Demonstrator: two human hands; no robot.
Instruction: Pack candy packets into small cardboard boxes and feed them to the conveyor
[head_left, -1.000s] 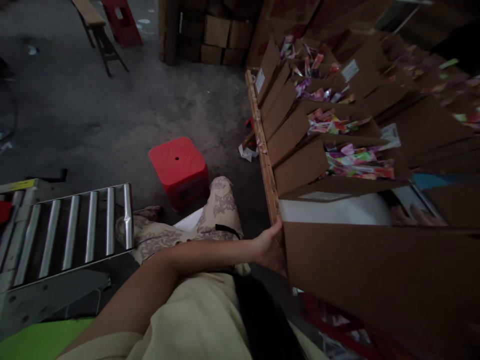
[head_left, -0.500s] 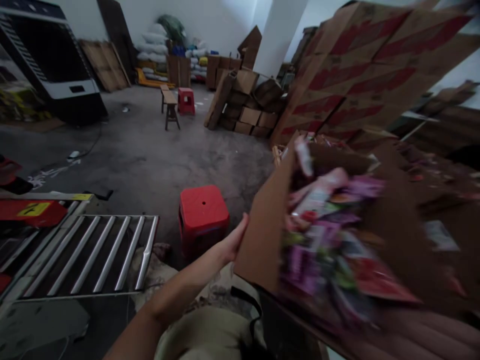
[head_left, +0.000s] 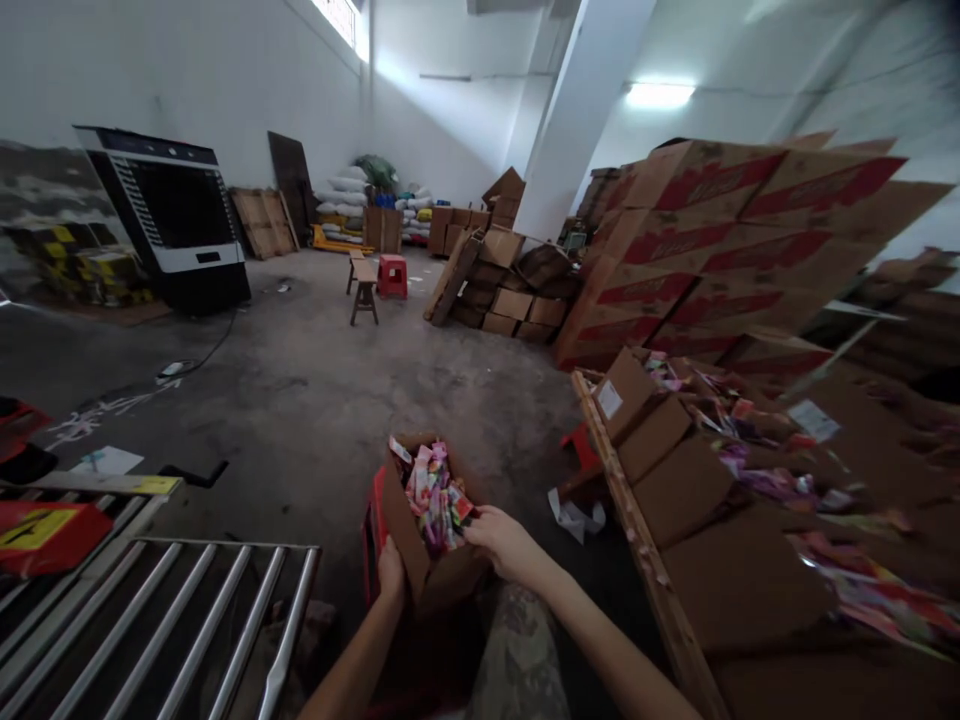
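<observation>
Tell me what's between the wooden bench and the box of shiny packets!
In the head view, only grey floor shows between the wooden bench and the box.

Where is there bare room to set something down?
Bare floor lies beyond the held box, bordered by the bench, stacked cartons and wooden rail. Right of the rail is crowded: open boxes full of packets stand close together.

I have one view, worn on the head, looking forward and slightly down past the forearms; the hands (head_left: 442, 550) sit fairly close below centre, the roller conveyor (head_left: 187, 630) low left, the far wall (head_left: 442, 120) well back; the dim right edge is, I think, too murky to read.
</observation>
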